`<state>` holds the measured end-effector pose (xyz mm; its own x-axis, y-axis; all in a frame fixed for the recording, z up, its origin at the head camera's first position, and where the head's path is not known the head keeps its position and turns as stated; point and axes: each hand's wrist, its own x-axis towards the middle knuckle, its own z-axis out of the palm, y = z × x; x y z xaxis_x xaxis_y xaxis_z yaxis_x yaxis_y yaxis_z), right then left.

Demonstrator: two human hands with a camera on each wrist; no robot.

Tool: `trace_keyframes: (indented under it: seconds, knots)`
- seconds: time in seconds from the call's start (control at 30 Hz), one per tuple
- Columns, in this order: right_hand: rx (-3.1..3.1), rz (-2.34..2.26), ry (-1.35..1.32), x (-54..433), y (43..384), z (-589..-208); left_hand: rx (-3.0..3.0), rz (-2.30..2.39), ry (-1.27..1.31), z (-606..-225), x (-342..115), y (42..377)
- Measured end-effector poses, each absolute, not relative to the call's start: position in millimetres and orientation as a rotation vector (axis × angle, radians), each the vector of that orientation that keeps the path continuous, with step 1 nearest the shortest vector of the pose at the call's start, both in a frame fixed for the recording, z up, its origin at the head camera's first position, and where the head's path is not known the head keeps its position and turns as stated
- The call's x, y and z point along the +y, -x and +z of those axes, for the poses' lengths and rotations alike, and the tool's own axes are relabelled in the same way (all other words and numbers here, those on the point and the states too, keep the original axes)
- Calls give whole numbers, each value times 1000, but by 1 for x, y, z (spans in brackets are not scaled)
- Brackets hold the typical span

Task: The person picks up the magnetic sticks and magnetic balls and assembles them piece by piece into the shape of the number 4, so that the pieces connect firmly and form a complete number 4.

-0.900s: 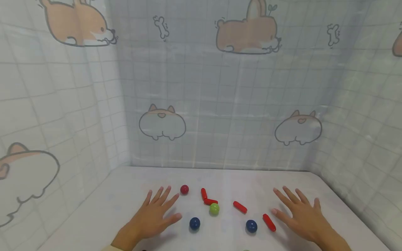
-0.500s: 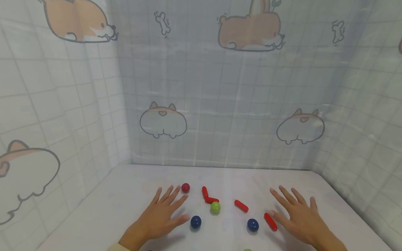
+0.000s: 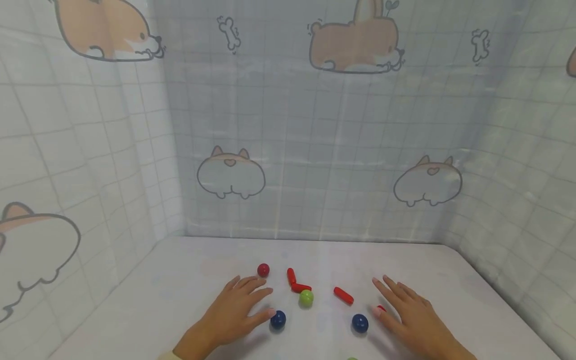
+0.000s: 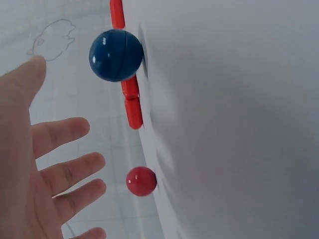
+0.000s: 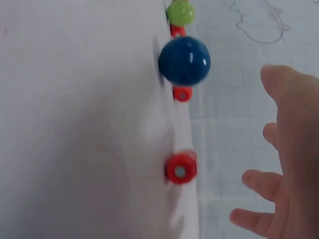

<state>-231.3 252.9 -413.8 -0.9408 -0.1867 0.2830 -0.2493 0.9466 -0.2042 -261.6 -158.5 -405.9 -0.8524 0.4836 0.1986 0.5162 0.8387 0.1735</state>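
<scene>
My left hand (image 3: 236, 311) hovers over the white table with fingers spread and slightly bent, holding nothing. Its thumb tip overlaps a dark blue ball (image 3: 278, 321) in the head view, while the left wrist view shows a gap between thumb and blue ball (image 4: 115, 56). Just beyond its fingers lies a red ball (image 3: 263, 270). On the other side my right hand (image 3: 411, 317), fingers loosely extended, also holds nothing. Beneath its thumb, a red stick (image 3: 381, 308) is mostly hidden; the right wrist view shows its round end (image 5: 181, 168). A second blue ball (image 3: 360, 323) sits left of that thumb.
Between the hands lie a green ball (image 3: 306, 299), a red stick (image 3: 343, 295), and two more red sticks (image 3: 301, 288) that meet end to side. Another green thing (image 3: 352, 358) peeks in at the bottom edge. Patterned curtains (image 3: 297, 150) enclose the table (image 3: 216, 255).
Both hands have come inward, the right one leftward over the red stick, the left one rightward to the blue ball. Their fingers are more bent. The balls and sticks stay put.
</scene>
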Motion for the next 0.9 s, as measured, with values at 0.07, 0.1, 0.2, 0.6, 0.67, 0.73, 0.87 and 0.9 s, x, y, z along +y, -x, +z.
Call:
trace_keyframes:
  seconds: [0.07, 0.1, 0.2, 0.6, 0.67, 0.73, 0.87, 0.9]
  knots:
    - [-2898, 447, -295, 251, 231, -415, -2864, -354, 793, -406, -156, 259]
    - [-2925, 509, -263, 250, 231, -415, -2859, -365, 796, -406, -155, 258]
    - [-2941, 697, -181, 247, 233, -416, -2826, -375, 811, -405, -151, 255]
    - [-2834, 933, -203, 245, 239, -419, -2529, -568, 980, -402, -119, 249]
    - [-2843, 882, -192, 247, 239, -419, -2529, -631, 1016, -401, -106, 248]
    - [-2861, 830, -175, 249, 239, -419, -2576, -686, 1040, -400, -93, 246]
    - [-2914, 773, -107, 253, 241, -422, -2706, -781, 1082, -398, -68, 242]
    - [-2927, 762, -95, 254, 241, -424, -2738, -798, 1093, -398, -63, 240]
